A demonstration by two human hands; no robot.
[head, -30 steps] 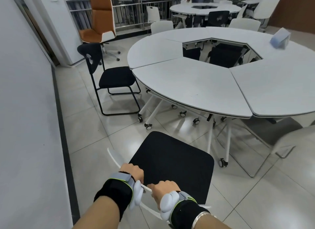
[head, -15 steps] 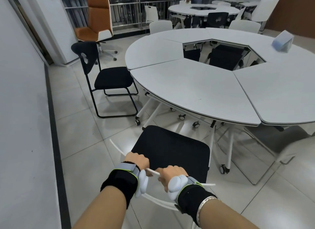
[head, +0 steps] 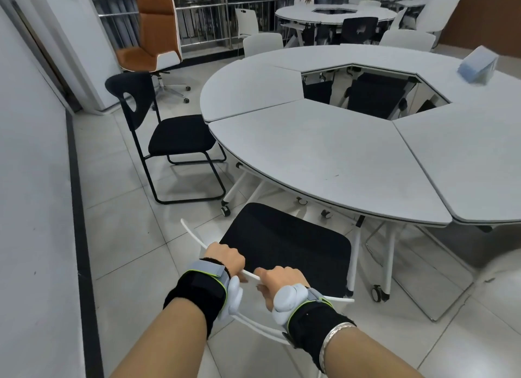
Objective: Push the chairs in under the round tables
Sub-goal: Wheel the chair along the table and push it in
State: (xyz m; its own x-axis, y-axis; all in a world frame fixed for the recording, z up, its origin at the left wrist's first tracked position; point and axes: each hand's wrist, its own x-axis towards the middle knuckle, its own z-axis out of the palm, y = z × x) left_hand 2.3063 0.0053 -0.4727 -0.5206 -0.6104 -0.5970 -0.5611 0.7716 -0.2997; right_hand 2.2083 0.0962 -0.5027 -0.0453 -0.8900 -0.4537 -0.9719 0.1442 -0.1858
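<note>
The white-framed chair (head: 284, 245) with the black seat stands at the near edge of the round table (head: 324, 152), its seat front just under the table's rim and most of the seat out on the tiled floor (head: 121, 236). The thin white top edge of its backrest runs across in front of the person. The left hand (head: 225, 258) is closed around that edge, fingers curled over it, and the right hand (head: 282, 279) is clenched on it just beside the left. Both wrists wear black bands with grey straps and a white device; the right forearm also has a silver bangle.

The table is made of grey wedge sections around an open middle, on white legs with castors. To the left, a black chair (head: 169, 132) on a sled frame stands at the table's edge, its seat touching or just under the rim; the angle makes it hard to say which. A blurred pale blue box (head: 478, 65) lies on the far right of the table. Beyond stand an orange high-backed office chair (head: 153, 36), a second round table (head: 335, 11) with black and white chairs about it, and a metal railing.
</note>
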